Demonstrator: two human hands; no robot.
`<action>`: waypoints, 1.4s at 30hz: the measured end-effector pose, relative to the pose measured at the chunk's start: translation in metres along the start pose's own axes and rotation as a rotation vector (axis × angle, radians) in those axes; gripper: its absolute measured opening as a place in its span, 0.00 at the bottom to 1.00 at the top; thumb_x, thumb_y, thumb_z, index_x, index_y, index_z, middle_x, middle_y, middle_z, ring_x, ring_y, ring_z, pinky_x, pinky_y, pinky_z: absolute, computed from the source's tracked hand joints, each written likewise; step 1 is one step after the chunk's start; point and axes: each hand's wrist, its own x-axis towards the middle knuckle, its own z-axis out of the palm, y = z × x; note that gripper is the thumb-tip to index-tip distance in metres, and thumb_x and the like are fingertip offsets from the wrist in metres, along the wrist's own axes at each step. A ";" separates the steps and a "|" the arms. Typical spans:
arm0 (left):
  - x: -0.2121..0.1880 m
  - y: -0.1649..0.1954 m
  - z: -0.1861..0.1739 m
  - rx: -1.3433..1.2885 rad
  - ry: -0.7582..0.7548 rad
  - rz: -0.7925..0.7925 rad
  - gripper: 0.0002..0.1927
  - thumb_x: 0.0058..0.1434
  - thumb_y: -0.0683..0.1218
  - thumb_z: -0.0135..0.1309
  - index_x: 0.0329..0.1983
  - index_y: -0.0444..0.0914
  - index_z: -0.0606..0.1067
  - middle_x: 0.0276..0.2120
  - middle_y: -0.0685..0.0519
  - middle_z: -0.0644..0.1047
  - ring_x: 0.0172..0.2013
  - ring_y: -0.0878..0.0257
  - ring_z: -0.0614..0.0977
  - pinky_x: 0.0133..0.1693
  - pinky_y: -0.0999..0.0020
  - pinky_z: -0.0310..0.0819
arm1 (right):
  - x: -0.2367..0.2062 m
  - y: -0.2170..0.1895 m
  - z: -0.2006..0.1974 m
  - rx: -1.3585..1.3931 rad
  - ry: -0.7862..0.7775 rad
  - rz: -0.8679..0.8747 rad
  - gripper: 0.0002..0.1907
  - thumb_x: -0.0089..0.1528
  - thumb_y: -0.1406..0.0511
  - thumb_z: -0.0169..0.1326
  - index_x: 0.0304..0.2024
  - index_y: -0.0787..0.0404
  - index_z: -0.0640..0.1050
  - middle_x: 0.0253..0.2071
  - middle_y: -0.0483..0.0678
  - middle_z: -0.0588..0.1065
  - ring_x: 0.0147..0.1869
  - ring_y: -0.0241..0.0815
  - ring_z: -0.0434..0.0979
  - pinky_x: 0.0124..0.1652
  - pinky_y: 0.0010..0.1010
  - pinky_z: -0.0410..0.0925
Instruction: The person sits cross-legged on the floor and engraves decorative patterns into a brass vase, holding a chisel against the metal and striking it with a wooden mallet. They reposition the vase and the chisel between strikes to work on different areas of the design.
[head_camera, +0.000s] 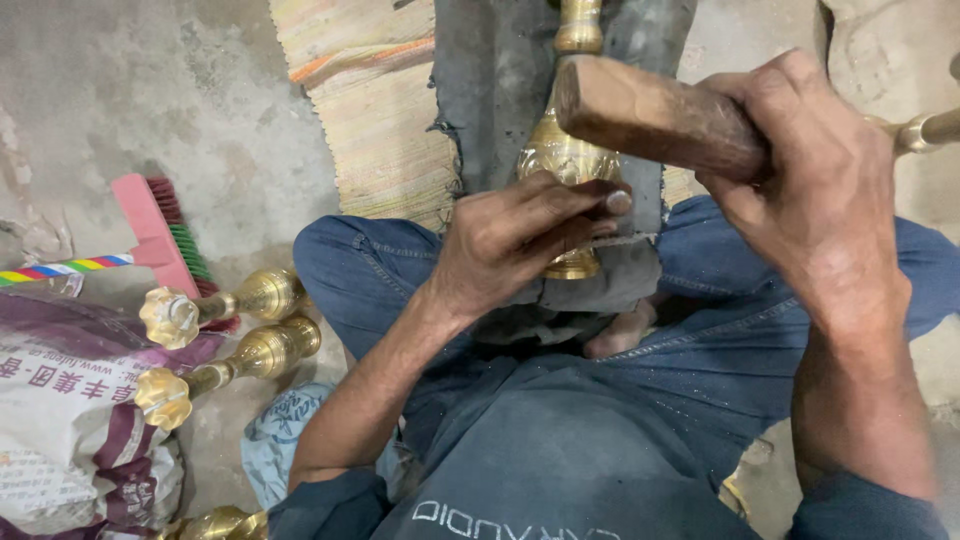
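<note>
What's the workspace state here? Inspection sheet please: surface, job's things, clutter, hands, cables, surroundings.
Surface: grey cloth laid over a striped mat on a concrete floor.
Job's things: embossed brass piece lying on the cloth; wooden mallet.
Clutter: two brass pieces, pink brush, printed sack.
Hands: left hand steadies the brass piece; right hand grips the mallet.
Cables: nothing seen.
Surroundings: person seated on the floor in blue trousers.

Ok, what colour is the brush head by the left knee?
Pink brush head with red and green bristles, head view.
</note>
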 end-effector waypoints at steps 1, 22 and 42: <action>0.001 0.000 -0.003 -0.039 -0.028 -0.008 0.16 0.68 0.46 0.63 0.58 0.41 0.78 0.47 0.55 0.84 0.43 0.65 0.88 0.44 0.70 0.87 | -0.004 -0.001 -0.002 0.013 -0.007 0.027 0.22 0.64 0.73 0.67 0.59 0.62 0.74 0.45 0.54 0.73 0.48 0.53 0.78 0.46 0.38 0.70; -0.003 0.008 -0.018 0.160 -0.083 0.079 0.19 0.63 0.40 0.67 0.56 0.36 0.77 0.44 0.50 0.81 0.43 0.56 0.86 0.46 0.63 0.84 | -0.050 0.010 -0.011 -0.443 -0.014 -0.021 0.17 0.59 0.72 0.64 0.50 0.58 0.77 0.41 0.46 0.71 0.48 0.45 0.70 0.54 0.33 0.62; 0.000 0.011 -0.021 0.149 -0.149 0.023 0.21 0.60 0.39 0.68 0.56 0.34 0.77 0.38 0.51 0.82 0.33 0.57 0.85 0.35 0.62 0.82 | -0.038 -0.002 -0.022 -0.006 -0.046 0.247 0.13 0.70 0.69 0.65 0.51 0.64 0.74 0.44 0.51 0.72 0.46 0.46 0.71 0.47 0.36 0.64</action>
